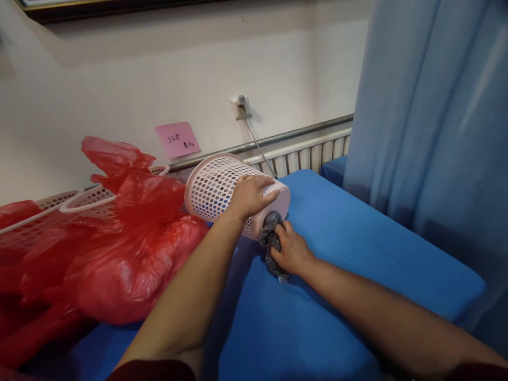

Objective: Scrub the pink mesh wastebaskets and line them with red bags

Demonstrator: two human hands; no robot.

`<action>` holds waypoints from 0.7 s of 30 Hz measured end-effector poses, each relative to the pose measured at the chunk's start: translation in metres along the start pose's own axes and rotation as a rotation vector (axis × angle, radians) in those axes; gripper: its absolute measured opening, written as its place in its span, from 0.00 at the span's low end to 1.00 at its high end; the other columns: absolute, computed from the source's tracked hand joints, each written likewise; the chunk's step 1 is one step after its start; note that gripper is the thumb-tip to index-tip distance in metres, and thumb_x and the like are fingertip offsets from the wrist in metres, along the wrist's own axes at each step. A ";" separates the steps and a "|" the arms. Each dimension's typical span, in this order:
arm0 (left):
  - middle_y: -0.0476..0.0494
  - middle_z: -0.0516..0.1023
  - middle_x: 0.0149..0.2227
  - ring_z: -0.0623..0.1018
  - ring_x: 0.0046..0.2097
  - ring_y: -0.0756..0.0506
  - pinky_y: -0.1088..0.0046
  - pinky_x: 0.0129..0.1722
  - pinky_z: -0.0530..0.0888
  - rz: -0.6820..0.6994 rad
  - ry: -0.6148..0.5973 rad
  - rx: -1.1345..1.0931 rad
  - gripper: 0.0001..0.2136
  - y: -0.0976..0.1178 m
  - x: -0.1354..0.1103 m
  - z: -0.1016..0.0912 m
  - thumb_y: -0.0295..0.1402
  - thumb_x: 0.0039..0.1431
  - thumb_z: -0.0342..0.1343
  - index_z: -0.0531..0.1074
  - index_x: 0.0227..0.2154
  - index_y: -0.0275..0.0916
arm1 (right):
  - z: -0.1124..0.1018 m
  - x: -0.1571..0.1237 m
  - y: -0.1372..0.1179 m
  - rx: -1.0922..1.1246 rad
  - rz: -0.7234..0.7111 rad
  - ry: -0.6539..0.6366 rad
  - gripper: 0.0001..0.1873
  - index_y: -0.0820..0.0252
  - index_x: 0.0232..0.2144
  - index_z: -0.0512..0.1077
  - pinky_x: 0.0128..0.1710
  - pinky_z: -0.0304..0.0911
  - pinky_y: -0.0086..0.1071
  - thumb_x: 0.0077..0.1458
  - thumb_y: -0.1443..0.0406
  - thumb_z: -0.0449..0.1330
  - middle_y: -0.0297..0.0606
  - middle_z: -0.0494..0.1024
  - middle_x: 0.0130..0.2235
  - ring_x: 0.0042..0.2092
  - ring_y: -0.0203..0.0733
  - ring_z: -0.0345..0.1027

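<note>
A pale pink plastic wastebasket [217,185] with a perforated wall lies tilted on its side, its solid base turned toward the right. My left hand [252,197] rests on the wall near the base, fingers stretched out and thumb spread away from them. Bunched in my right hand [292,248] is a dark grey speckled cloth [273,235], which touches the lower edge of the base. The fingers of that hand are closed around the cloth. Beneath the basket is a blue padded bed [337,254].
Red plastic bags [135,254] are heaped at left, partly covering another perforated basket [97,200]. A pink note [178,139] sticks to the wall above a metal rail [301,133] and a radiator [305,156]. A cord hangs from a socket [241,107]. Blue curtain [432,121] hangs at right.
</note>
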State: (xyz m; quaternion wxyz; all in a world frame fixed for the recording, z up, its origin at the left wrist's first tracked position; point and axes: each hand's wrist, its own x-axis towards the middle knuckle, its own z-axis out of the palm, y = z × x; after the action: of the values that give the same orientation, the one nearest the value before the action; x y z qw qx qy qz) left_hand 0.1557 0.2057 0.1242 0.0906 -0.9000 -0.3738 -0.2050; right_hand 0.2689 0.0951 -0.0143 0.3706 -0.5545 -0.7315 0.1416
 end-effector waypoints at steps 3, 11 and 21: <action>0.46 0.80 0.53 0.75 0.57 0.40 0.56 0.60 0.62 -0.013 -0.003 0.005 0.19 -0.001 -0.002 -0.002 0.46 0.61 0.54 0.77 0.50 0.44 | 0.004 0.004 0.006 -0.048 0.146 -0.132 0.17 0.55 0.44 0.72 0.42 0.68 0.41 0.49 0.66 0.60 0.44 0.73 0.45 0.40 0.48 0.73; 0.45 0.80 0.54 0.75 0.58 0.39 0.56 0.61 0.62 -0.019 -0.015 0.029 0.19 -0.001 -0.002 -0.001 0.44 0.61 0.54 0.76 0.50 0.44 | -0.004 0.012 0.016 0.072 0.244 0.124 0.22 0.59 0.55 0.64 0.51 0.66 0.41 0.58 0.61 0.55 0.47 0.73 0.51 0.52 0.49 0.69; 0.45 0.81 0.53 0.76 0.57 0.39 0.56 0.60 0.63 -0.011 0.011 0.003 0.18 -0.004 -0.003 -0.001 0.44 0.60 0.54 0.77 0.50 0.44 | 0.020 0.021 0.020 0.104 0.344 -0.110 0.18 0.60 0.47 0.72 0.46 0.68 0.41 0.53 0.62 0.60 0.47 0.78 0.45 0.46 0.53 0.75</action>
State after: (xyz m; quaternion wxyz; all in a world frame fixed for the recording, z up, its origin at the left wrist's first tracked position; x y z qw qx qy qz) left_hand 0.1508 0.2060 0.1240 0.0927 -0.8968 -0.3783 -0.2098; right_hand 0.2663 0.1254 -0.0320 0.3285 -0.6428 -0.6368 0.2707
